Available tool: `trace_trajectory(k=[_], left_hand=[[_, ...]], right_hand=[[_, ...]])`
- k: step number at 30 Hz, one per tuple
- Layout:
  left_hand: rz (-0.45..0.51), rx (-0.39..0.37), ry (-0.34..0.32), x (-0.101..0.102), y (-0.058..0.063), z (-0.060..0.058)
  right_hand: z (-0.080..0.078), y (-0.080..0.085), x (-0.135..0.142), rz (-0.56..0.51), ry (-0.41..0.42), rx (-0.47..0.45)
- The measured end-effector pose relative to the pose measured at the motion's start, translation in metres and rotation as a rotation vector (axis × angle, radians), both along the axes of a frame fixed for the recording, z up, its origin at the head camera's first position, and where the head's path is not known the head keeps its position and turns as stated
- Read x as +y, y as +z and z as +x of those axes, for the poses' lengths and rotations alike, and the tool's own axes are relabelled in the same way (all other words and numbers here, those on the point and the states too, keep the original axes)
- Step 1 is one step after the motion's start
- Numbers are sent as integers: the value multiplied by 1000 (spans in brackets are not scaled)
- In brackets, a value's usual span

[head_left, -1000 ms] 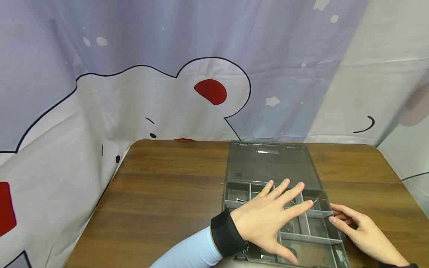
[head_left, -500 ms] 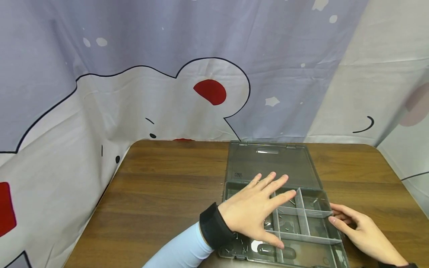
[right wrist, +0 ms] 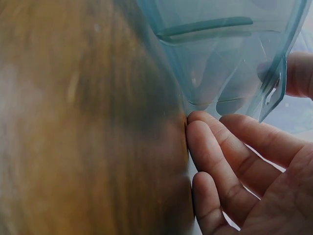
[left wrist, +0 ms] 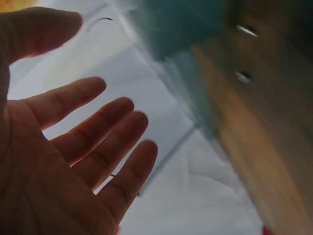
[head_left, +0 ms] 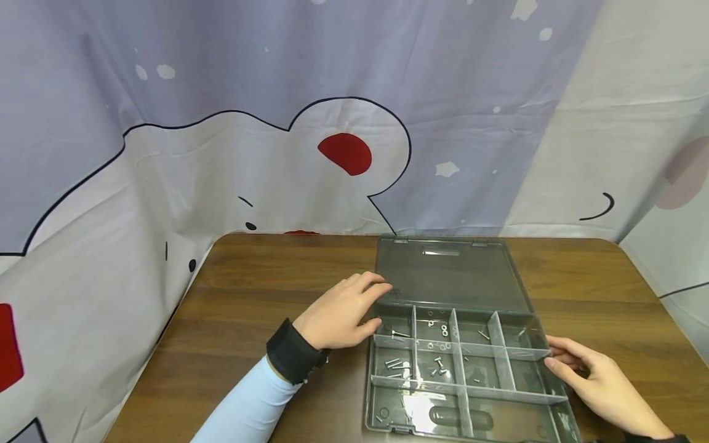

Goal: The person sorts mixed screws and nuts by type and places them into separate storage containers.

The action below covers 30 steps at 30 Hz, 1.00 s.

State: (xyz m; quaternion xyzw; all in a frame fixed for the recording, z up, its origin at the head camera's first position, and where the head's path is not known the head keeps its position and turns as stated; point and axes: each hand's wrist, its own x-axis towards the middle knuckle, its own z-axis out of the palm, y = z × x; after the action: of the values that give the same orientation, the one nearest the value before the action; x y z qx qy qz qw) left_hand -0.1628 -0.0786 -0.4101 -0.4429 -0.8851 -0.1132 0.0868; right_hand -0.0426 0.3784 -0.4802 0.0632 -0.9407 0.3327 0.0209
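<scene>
A smoky, see-through compartment box (head_left: 520,418) lies on the table with its lid (head_left: 454,271) swung back. Screws (head_left: 393,362) and nuts (head_left: 444,329) lie in several of its compartments. My left hand (head_left: 340,314) hovers at the box's left edge, fingertips overlapping the lid's corner in the head view. It holds nothing; the left wrist view shows its fingers spread apart. At the box's right side, my right hand (head_left: 600,381) grips the edge. Its thumb (right wrist: 299,73) reaches over the rim and its fingers (right wrist: 208,144) rest low against the wall.
The wooden table (head_left: 266,289) runs back to a printed curtain (head_left: 249,160). In the blurred left wrist view, two small shiny pieces (left wrist: 247,30) lie on the table beside the box. Thin dividers (head_left: 504,363) stand up between the compartments.
My left hand has moved left from above the compartments to beside the box, uncovering the screws and nuts. Its fingers are less spread in the head view. The right hand stays at the box's side.
</scene>
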Motion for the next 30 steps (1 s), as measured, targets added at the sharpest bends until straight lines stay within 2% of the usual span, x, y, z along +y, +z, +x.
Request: trace_trajectory(k=[4,9,18,30], left_hand=[[-6,-31,21,-11,-10,-7],[-32,-63,40,-13,-21,-13],[-118,-121,75,-10,-39,-15],[-114,-101,70,-6,-48,-13]], right_hand=[[1,0,0,-4,-10,-10],[2,-1,-1,-10,-14,-4],[1,1,-2,-1,-13,-8],[0,0,-1,-11,-8,13]])
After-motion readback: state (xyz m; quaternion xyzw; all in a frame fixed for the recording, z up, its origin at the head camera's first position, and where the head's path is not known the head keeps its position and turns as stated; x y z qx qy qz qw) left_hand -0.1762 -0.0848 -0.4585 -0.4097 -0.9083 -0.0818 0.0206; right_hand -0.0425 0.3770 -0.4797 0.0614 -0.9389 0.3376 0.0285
